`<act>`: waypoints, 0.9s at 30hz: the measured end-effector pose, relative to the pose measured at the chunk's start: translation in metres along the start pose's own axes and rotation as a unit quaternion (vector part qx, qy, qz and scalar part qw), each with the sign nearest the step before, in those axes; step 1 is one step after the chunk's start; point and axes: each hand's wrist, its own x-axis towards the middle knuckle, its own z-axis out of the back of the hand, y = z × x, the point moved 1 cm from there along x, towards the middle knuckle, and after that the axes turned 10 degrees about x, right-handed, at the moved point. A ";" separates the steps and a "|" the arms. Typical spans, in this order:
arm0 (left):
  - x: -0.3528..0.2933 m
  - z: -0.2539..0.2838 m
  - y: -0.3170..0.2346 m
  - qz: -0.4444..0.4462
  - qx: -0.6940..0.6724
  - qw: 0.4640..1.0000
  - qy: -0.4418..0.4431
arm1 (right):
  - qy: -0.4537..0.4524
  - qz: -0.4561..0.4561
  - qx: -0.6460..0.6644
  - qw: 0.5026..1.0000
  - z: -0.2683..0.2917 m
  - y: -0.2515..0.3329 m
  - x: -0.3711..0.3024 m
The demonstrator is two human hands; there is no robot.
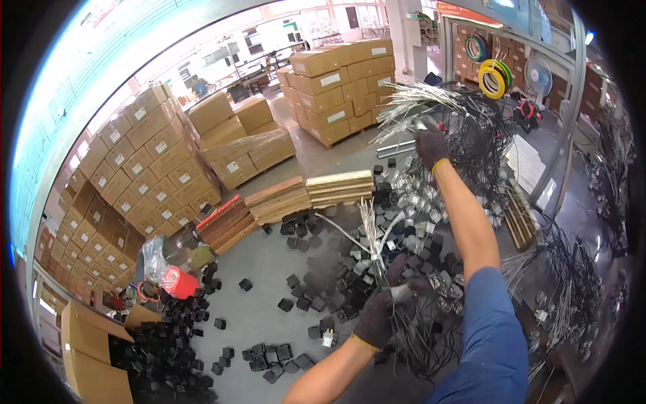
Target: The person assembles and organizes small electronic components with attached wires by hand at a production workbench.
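Left hand [377,320] on bundle [378,264], right hand [432,147] at cable heap [474,128]

The left hand wears a dark glove with a yellow cuff. Its grip is pressed around the bundle, at a grey piece [402,293]. The bundle stands above the near part of the grey surface [252,286], right of its middle. Pale ends point toward the far edge; dark cables [420,340] hang below the glove.

The right hand, gloved alike, is extended toward the far right corner, at the near side of the cable heap. Whether its grip is spread or pressed together cannot be told; the fingers merge with the cables. Pale wire ends [420,99] fan out to the left of the heap.

Black cubes [269,357] lie scattered on the surface; more fill the near left corner beside an open carton [87,353]. Silver cubes [420,195] lie between the two hands. Planks [276,200] line the far edge. A red bucket [180,282] lies tilted toward the left edge. Stacked cartons [343,84] stand beyond the planks.
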 end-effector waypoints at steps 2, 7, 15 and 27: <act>-0.012 0.011 0.004 0.015 -0.006 1.000 0.008 | -0.093 0.043 0.098 0.990 0.029 0.085 0.039; -0.033 0.019 0.015 -0.028 0.001 0.999 -0.030 | -0.170 0.138 0.058 0.974 0.090 0.099 0.025; -0.061 -0.034 0.002 -0.129 0.304 0.939 -0.099 | -0.091 -0.570 0.558 0.597 0.185 0.174 -0.024; -0.084 -0.244 -0.029 -0.343 0.389 0.854 0.046 | -0.039 -0.508 0.587 0.629 0.342 0.225 -0.045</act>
